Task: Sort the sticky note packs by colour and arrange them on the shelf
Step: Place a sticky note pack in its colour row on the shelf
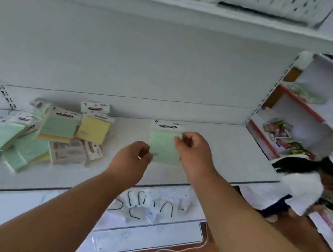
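Green pack [164,147]: pale green, white header card on top, held between my two hands over the bare right part of the shelf [230,152].
Right hand [195,149]: fingers curled, thumb and fingertips pinching the pack's upper right edge.
Left hand [136,157]: fingers curled onto the pack's lower left edge; a ring shows on one finger.
Long axis: runs away from me, header toward the back wall, the pack close to square with the shelf front.
Contact with shelf: I can't tell whether the pack's bottom edge touches the board or hangs just above it.
Pile [44,134]: the unsorted packs lie well off to my left, green and yellow mixed, overlapping at odd angles, a few face down.
Yellow pack [94,129]: on the pile's right edge, the nearest one to my left hand.
Nearer hand: the left one is closer to the pile, so I judge the next pack is its to fetch.
Progress: early, I judge; only this pack sits apart from the pile.
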Tool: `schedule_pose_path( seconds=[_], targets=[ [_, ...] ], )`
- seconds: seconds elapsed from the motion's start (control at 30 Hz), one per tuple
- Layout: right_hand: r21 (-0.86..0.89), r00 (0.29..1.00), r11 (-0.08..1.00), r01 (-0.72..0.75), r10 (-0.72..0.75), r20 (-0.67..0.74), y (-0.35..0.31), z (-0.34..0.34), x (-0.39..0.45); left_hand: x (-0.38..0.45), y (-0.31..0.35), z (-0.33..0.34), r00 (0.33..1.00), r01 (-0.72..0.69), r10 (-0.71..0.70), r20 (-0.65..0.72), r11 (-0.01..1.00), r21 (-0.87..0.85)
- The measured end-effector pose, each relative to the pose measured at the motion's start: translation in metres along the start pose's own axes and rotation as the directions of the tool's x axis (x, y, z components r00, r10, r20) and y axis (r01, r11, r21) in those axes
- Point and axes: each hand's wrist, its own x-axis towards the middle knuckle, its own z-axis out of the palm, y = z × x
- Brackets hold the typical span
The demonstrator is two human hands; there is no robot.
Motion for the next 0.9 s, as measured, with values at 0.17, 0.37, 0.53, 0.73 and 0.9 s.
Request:
schedule_pose_path(
  seconds=[0.17, 0.37, 0.53, 0.73, 0.9],
  targets=[
    [-0.201, 0.999, 0.979, -0.023, 0.018, -0.027, 0.041, -0.101, 0.026, -0.014, 0.053, 0.096, 0.999, -0.037, 0.037, 0.020, 0.999, 0.021],
    [-0.319, 0.999, 0.947, -0.028, 0.021, -0.027, 0.052, -0.148, 0.062, 0.002, 0.088, 0.143, 0.999, -0.051, 0.051, 0.007, 0.995, 0.086],
    [-0.395, 0.992, 0.916, -0.074, 0.026, -0.126, 0.058, -0.189, 0.095, 0.040, 0.123, 0.183, 0.997, -0.071, 0.066, 0.047, 0.989, 0.128],
    [-0.509, 0.999, 0.861, 0.012, -0.032, -0.030, 0.070, -0.228, 0.153, 0.074, 0.162, 0.228, 0.999, -0.039, 0.040, 0.000, 0.978, 0.206],
    [-0.633, 0.991, 0.767, 0.107, -0.031, 0.130, 0.091, -0.240, 0.212, 0.115, 0.175, 0.276, 0.993, 0.100, -0.079, -0.085, 0.956, 0.277]
  ],
)
